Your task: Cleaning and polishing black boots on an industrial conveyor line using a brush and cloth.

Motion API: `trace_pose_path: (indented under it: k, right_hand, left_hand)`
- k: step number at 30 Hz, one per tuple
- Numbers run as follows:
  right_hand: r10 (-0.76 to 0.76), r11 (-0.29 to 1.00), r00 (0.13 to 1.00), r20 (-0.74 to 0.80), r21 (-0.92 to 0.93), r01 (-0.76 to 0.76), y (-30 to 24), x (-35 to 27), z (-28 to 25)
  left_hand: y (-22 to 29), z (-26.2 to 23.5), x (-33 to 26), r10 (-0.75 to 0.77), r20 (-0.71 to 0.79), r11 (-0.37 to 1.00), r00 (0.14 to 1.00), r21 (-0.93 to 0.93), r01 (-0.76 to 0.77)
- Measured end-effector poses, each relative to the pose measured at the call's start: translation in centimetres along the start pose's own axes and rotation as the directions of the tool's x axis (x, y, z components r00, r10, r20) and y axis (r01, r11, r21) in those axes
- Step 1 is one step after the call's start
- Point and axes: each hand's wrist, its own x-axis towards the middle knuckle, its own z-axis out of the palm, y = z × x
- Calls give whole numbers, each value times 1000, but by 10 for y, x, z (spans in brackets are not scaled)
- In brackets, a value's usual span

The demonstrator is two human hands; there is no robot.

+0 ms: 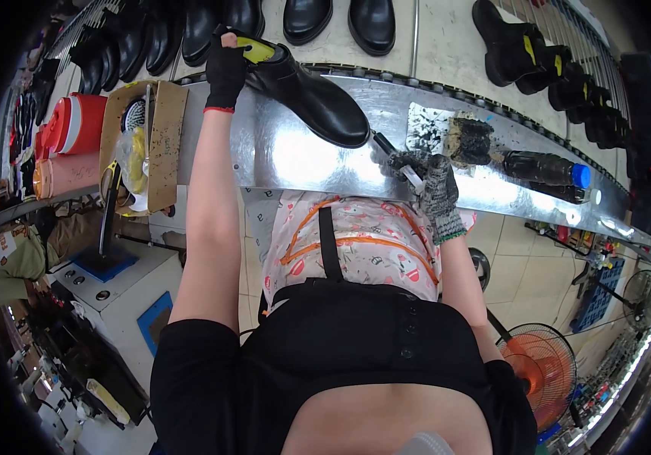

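Brushing a black ankle boot (314,95) at the toe end, by the look of it. Left hand (226,70), in a black fingerless glove, clamped on the boot's shaft near the yellow lining, holding it down on its side on the desk (280,159). Right hand (433,186), in a speckled knit glove, closed round a small brush (395,158) with a dark handle, its tip just beside the toe. Next move probably calls for steady short strokes along the toe and sole edge, with the boot turned under the left hand. Smooth, glossy leather; bright, scuffed sheet metal underneath. Near the right hand: a blackened bristly pad (468,140) and a dark plastic bottle with a blue cap (545,168), lying flat.
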Motion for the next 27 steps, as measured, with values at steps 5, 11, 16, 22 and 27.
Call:
trace_pose_path:
  k: [5,11,16,22,27]
  right_hand:
    - [174,939,977,-127,-277,-203,-22,7,-15]
    - [-6,793,993,-122,-605,-70,-16,13,-27]
    - [-153,683,982,-108,-730,26,-26,14,-26]
    - [-176,642,974,-145,-767,2,-16,18,-26]
    - [-192,631,976,-103,-775,42,-34,15,-24]
  left_hand:
    - [52,-20,-6,56,-106,998,993,-19,-58]
    - [99,-50,-29,21,-66,999,998,-40,-24]
    - [135,-67,-58,-156,8,988,988,-8,156]
    - [183,-79,-91,-265,13,964,964,36,265]
    - [211,-84,-113,-339,82,939,937,-26,342]
